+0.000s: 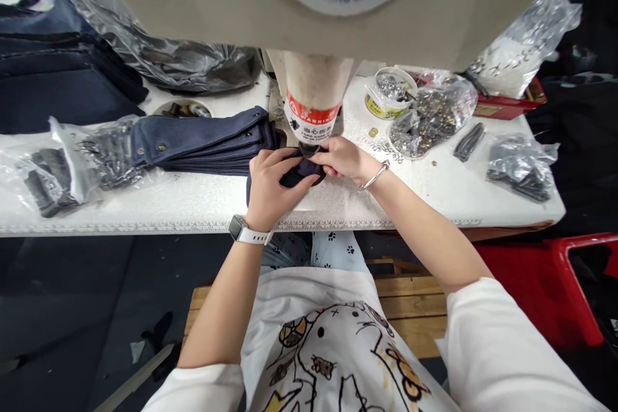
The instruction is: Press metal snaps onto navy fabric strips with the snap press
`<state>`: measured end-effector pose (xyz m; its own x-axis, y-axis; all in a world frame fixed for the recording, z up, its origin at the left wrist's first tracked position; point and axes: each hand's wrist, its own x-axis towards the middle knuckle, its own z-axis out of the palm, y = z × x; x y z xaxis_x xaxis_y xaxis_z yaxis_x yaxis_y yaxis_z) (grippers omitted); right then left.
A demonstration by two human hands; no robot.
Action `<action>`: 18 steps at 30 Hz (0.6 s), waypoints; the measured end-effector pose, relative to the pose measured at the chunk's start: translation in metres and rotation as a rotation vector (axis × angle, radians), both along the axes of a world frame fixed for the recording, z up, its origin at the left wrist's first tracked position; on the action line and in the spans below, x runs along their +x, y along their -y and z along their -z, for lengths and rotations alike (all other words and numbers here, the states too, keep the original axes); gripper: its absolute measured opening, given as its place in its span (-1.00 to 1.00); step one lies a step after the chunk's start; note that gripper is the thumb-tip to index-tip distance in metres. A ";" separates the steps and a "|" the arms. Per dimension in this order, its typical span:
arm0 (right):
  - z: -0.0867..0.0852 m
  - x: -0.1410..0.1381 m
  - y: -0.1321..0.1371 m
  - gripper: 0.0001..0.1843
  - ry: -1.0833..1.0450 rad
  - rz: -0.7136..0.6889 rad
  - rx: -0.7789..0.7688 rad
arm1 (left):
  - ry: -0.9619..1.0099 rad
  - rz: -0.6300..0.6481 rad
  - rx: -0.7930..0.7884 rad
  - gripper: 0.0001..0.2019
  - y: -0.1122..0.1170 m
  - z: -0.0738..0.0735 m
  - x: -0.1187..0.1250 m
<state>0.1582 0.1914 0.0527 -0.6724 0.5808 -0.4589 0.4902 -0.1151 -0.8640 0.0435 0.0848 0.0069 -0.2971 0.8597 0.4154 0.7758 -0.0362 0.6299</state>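
A dark navy fabric piece (300,172) lies under the head of the pressing machine (316,87), which carries a red warning label. My left hand (273,183) is closed on the fabric's left side, thumb pointing right across it. From the right, my right hand (345,159) pinches the fabric's edge close below the machine head. Whether a small fastener sits between those fingertips is hidden. Left of my hands lies a stack of navy fabric strips (207,138) with metal snaps on the top one.
Plastic bags of metal parts (432,112) and a white tub of rings (393,90) stand on the right. Loose rings lie on the white table (425,190). More bags (103,158) and folded navy fabric (58,71) are on the left. A ruler tape runs along the front edge.
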 end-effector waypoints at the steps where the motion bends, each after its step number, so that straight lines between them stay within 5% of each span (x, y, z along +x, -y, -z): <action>1: 0.000 0.000 0.000 -0.72 0.001 -0.002 -0.001 | -0.001 0.001 0.000 -0.72 0.000 0.000 0.000; 12: -0.001 0.000 0.002 -0.76 0.015 0.013 0.023 | 0.025 -0.142 0.164 -0.78 0.008 0.004 0.012; 18: -0.002 0.001 0.003 -0.75 0.016 0.008 0.035 | 0.082 -0.259 0.059 -0.81 0.015 -0.004 0.025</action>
<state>0.1590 0.1882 0.0544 -0.6603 0.6018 -0.4493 0.5036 -0.0891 -0.8594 0.0681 0.0695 0.0109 -0.5391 0.7256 0.4276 0.7101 0.1186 0.6940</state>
